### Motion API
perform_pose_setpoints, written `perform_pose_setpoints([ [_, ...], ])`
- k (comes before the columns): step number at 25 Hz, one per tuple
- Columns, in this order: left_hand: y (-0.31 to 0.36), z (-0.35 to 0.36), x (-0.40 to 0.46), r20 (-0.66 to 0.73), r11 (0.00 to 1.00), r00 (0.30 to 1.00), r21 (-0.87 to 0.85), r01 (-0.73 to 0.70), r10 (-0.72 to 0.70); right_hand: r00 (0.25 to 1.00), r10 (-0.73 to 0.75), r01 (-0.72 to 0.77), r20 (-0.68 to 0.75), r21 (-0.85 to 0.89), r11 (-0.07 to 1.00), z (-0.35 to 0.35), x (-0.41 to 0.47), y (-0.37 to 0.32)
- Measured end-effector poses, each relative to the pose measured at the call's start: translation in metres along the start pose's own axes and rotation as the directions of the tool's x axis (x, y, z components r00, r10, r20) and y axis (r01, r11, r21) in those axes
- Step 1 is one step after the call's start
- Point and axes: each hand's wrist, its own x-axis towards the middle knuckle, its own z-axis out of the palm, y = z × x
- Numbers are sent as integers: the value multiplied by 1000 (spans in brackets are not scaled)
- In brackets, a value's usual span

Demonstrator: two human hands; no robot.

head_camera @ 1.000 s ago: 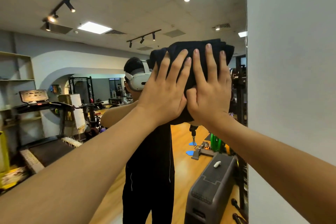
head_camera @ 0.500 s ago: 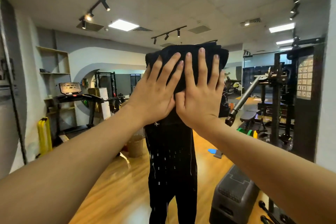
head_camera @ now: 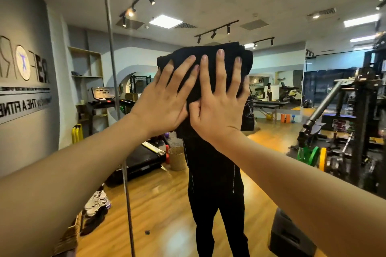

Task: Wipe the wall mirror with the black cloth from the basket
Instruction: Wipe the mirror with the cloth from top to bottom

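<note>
Fingers (head_camera: 219,69) of both hands are spread flat, pinning the folded black cloth (head_camera: 208,56) against the wall mirror (head_camera: 282,110) at twelve o'clock. Soft and light, it is judged best pressed by palms.

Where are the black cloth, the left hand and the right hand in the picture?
black cloth (head_camera: 205,53): head view, on its upper folded part above the fingertips.
left hand (head_camera: 165,104): head view, on the back of the hand.
right hand (head_camera: 219,108): head view, on the back of the hand.
</note>
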Motion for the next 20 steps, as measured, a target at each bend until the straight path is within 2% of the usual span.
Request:
perform_pose_setpoints([
  [7, -75, -2, -59, 79, 999, 997, 34, 8, -11, 1000, -15, 14, 18, 26, 1000, 23, 2, -91],
  [10, -92, -1, -76, 14, 1000, 1000, 17, 14, -14, 1000, -26, 25, 12, 35, 999, 31, 0, -118],
  [13, -91, 4, -86, -47, 999, 998, -18, 39, -40, 999, -48, 48, 5, 40, 998, 35, -4, -125],
  [20, -77, 14, -106, -38, 993, 995, -80, 84, -87, 998, -68, 68, 1, 88, 994, 41, -30, -125],
])
